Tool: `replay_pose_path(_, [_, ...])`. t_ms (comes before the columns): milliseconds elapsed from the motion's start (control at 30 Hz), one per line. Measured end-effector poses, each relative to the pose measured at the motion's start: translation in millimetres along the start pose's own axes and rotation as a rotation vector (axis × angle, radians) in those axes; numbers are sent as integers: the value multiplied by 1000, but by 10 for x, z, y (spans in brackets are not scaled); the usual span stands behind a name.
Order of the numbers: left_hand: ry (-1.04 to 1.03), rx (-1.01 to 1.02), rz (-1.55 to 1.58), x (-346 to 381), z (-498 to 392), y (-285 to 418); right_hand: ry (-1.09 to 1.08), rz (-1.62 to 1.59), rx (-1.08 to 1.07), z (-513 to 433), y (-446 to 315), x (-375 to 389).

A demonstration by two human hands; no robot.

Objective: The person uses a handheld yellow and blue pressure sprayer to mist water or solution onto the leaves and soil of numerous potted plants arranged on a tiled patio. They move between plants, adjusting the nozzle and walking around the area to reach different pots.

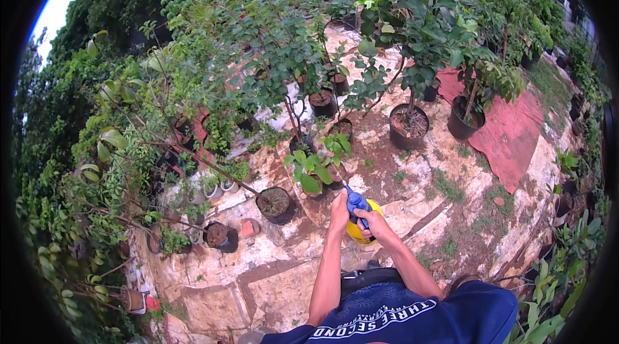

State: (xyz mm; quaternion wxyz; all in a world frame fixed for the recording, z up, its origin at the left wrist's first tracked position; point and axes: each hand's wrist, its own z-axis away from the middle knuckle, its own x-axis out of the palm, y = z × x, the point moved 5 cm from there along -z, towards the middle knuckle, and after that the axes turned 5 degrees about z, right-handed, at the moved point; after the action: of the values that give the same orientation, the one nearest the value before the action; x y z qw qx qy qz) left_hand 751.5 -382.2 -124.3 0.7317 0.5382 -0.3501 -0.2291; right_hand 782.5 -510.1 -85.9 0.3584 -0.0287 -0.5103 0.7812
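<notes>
Both of my hands are on a blue spray head (357,203) in front of my body. My left hand (340,208) grips its front, by the nozzle end. My right hand (371,224) is closed around its rear part, with the thumb lying on top. Behind and below the hands a yellow rounded container (360,233) shows in part; how it joins the blue head is hidden. Just beyond the nozzle stands a small potted plant with broad green leaves (309,170). Whether liquid leaves the nozzle cannot be told.
A black pot with soil (275,204) stands left of the hands, a smaller one (221,236) farther left, near a brick piece (249,228). Thin branches cross the left side. Potted trees stand ahead, one in a black pot (409,127). A red cloth (513,136) lies at right.
</notes>
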Motion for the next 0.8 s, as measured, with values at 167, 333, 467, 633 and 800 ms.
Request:
replay_pose_path(167, [0,-9,19,8,5,-15,10,9,20,-1,1,-21])
replay_pose_path(333, [11,-18,25,32,-7,-65,13,10,3,1,5,-63])
replay_pose_path(467, [17,63,-26,67,-25,17,20,75,-18,0,-8,-103])
replay_pose_path(633, [-5,162,-47,94,-49,111,-11,116,-129,5,-73,-105])
replay_pose_path(800, [-32,213,-18,91,-120,116,-35,138,-182,-35,-103,-125])
